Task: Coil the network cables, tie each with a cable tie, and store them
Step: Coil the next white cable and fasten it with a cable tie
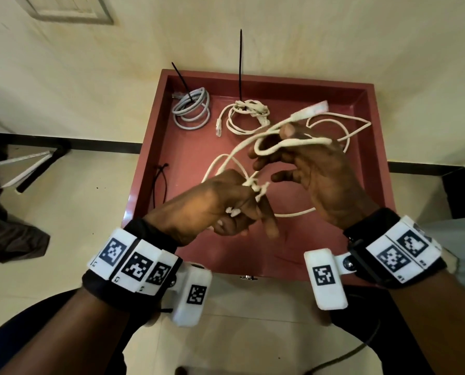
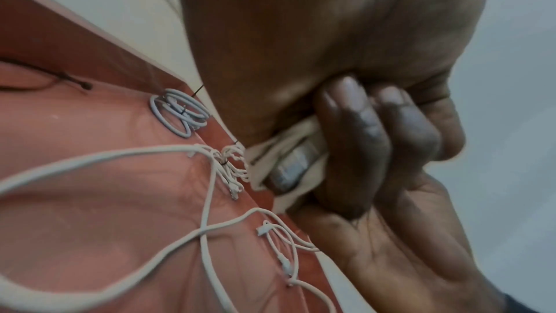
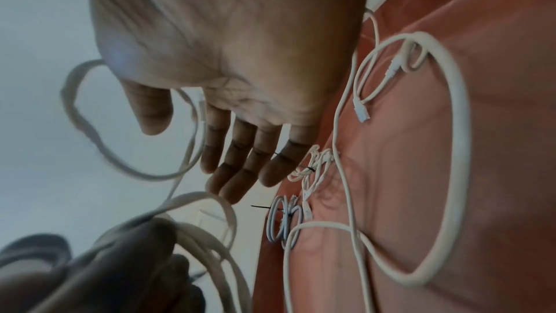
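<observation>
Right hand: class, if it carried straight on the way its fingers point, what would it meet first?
The right hand points toward the tray's far left. Past the loose white cable looped over it, it would probably meet the tied white coil first, then the grey coil; depth is uncertain.

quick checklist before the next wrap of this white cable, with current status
1. Left hand grips the gathered end of the white cable: ok.
2. Right hand has a loop over its fingers: ok.
3. Remaining slack free of snags in the red tray: cannot tell.
4. Spare cable ties within reach at the tray's left: ok.
5. Grey coil and white coil already tied: ok.
</observation>
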